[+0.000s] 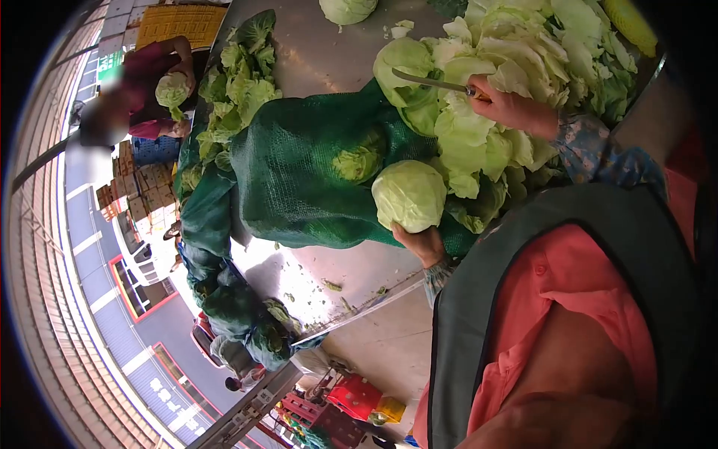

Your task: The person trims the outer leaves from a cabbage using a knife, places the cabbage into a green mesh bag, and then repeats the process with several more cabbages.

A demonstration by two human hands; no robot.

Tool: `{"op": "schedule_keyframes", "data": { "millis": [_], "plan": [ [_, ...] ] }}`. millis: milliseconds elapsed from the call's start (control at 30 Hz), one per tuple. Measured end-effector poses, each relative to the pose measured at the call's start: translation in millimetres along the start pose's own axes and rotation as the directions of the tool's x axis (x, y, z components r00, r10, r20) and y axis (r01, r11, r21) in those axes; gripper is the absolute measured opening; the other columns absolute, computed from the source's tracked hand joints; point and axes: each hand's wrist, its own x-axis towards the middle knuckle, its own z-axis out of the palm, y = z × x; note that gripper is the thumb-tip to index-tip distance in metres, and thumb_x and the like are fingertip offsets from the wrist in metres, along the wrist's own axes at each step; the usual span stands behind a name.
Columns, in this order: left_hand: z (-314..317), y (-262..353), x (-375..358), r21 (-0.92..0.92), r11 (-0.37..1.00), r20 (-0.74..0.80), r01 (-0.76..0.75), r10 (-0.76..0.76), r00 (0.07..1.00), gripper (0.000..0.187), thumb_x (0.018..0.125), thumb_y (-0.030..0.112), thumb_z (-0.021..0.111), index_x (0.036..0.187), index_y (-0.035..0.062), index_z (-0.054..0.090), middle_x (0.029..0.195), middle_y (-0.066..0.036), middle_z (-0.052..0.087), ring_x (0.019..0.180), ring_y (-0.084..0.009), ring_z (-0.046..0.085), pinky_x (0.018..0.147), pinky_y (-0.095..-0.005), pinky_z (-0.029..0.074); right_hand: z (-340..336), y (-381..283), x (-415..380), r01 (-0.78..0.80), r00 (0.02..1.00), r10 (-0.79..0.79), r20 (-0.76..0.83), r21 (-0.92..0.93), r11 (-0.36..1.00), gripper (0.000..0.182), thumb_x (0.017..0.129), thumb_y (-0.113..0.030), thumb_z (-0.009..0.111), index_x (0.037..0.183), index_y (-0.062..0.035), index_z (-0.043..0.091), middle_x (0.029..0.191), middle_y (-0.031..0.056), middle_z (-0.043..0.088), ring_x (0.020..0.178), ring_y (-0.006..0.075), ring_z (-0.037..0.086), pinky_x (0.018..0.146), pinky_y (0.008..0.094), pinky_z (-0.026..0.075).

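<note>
My left hand is closed around the lower side of a round, trimmed pale-green cabbage, with most of the fingers hidden behind it. In my right hand is a knife, its curved blade reaching over another cabbage. Loose cabbage leaves are heaped beside and beneath that hand. A green mesh sack lies close to my left hand, with a cabbage showing at its opening.
The metal table also bears a cabbage and leafy trimmings. Filled green mesh sacks line its far edge. Across the table, a person holds a cabbage. Red crates stand on the floor.
</note>
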Motion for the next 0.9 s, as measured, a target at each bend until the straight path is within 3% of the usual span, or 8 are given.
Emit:
{"op": "schedule_keyframes", "data": {
  "millis": [100,233,333,400,500,600,733,900],
  "plan": [
    [2.7,11.4,0.6,-0.311,0.947,0.051,-0.083,0.104,0.993,0.082,0.088,0.066,0.050,0.153,0.0192,0.033,0.152,-0.012,0.040,0.140,-0.0354,0.038,0.109,-0.0570,0.041,-13.3,-27.4,5.1,-0.271,0.957,0.261,0.129,0.073,0.960,0.031,0.097,-0.020,0.061,0.122,-0.0027,0.052,0.087,0.0113,0.055,0.076,0.0218,0.059,0.071,0.0349,0.050],
    [38.2,31.0,-7.8,-0.418,0.907,0.181,-0.049,0.136,0.974,0.086,0.086,0.070,0.052,0.153,0.0198,0.033,0.155,-0.011,0.036,0.141,-0.0381,0.035,0.110,-0.0602,0.038,-37.2,-86.7,17.4,0.136,0.982,-0.137,-0.127,-0.015,0.991,0.045,0.090,-0.015,0.072,0.129,-0.0017,0.053,0.094,0.0142,0.062,0.069,0.0216,0.063,0.066,0.0336,0.053],
    [56.9,29.5,-6.0,-0.434,0.898,0.192,-0.076,0.174,0.966,0.092,0.083,0.077,0.050,0.154,0.0196,0.032,0.156,-0.011,0.033,0.142,-0.0386,0.034,0.112,-0.0611,0.035,-40.2,-121.5,10.4,-0.241,0.941,0.119,0.316,0.381,0.893,0.049,0.094,-0.039,0.066,0.124,-0.0011,0.058,0.104,0.0135,0.066,0.060,0.0177,0.063,0.052,0.0320,0.049],
    [58.7,15.1,2.6,-0.642,0.765,0.373,0.043,0.263,0.890,0.097,0.082,0.081,0.048,0.154,0.0188,0.031,0.157,-0.012,0.032,0.141,-0.0381,0.034,0.113,-0.0604,0.033,-45.5,-144.5,9.6,-0.684,0.693,0.241,0.680,0.514,0.517,0.060,0.097,-0.056,0.055,0.119,-0.0002,0.061,0.105,0.0114,0.069,0.051,0.0122,0.059,0.040,0.0276,0.043],
    [69.2,14.4,-1.6,-0.366,0.920,0.269,-0.141,0.250,0.930,0.105,0.081,0.087,0.043,0.155,0.0151,0.027,0.157,-0.013,0.030,0.142,-0.0381,0.033,0.115,-0.0601,0.030,-33.5,-148.8,1.7,-0.729,0.684,0.205,0.700,0.643,0.237,0.066,0.098,-0.063,0.044,0.117,-0.0018,0.063,0.095,0.0063,0.068,0.045,0.0087,0.053,0.033,0.0232,0.033],
    [60.1,30.2,-8.9,0.158,0.969,0.178,-0.187,0.158,0.971,0.110,0.080,0.089,0.040,0.157,0.0115,0.022,0.159,-0.015,0.028,0.143,-0.0386,0.031,0.115,-0.0605,0.030,-24.9,-116.9,-7.2,-0.615,0.777,0.095,0.623,0.717,0.330,0.061,0.099,-0.059,0.045,0.119,-0.0034,0.062,0.085,0.0026,0.063,0.045,0.0071,0.049,0.034,0.0224,0.031],
    [44.8,76.3,-8.9,-0.034,0.960,0.507,0.279,-0.224,0.832,0.113,0.083,0.085,0.044,0.159,0.0074,0.011,0.162,-0.014,0.021,0.147,-0.0361,0.028,0.116,-0.0529,0.032,-24.7,-104.3,-4.2,-0.455,0.887,0.136,0.442,0.778,0.434,0.050,0.096,-0.038,0.061,0.132,-0.0050,0.054,0.079,-0.0039,0.058,0.044,0.0039,0.042,0.038,0.0199,0.029],
    [52.4,57.6,2.7,0.234,0.956,0.197,0.179,-0.227,0.954,0.106,0.081,0.065,0.068,0.154,0.0038,0.022,0.151,-0.018,0.038,0.132,-0.0357,0.048,0.109,-0.0481,0.043,-19.4,-105.2,12.7,-0.136,0.925,-0.216,0.312,0.805,0.578,0.071,0.080,-0.017,0.083,0.141,-0.0019,0.048,0.132,0.0104,0.060,0.123,0.0150,0.053,0.105,0.0341,0.045]
  ]
}}
